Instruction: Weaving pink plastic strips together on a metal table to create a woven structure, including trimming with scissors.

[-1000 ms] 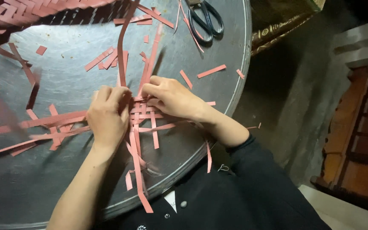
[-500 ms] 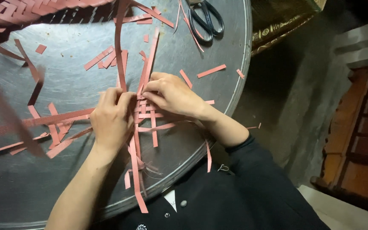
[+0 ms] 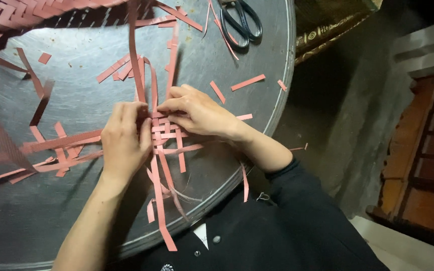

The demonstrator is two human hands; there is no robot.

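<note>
Both hands have edged closer over the half-woven pink paper strips (image 3: pixel 169 133) on the round metal surface (image 3: pixel 257 75), the left hand (image 3: pixel 124 140) and right hand (image 3: pixel 199 113) each pinching a strip, tightening the weave.

Over the last second the long pink paper strip (image 3: pixel 135 60) rising from the woven patch (image 3: pixel 166 131) has swung from a rightward lean to nearly upright, its top now reaching the upper edge of the view. The left hand (image 3: pixel 124 140) has shifted slightly up toward the patch, and the right hand (image 3: pixel 199 113) has its fingertips (image 3: pixel 166 106) pinching closer at the strip's base.
</note>
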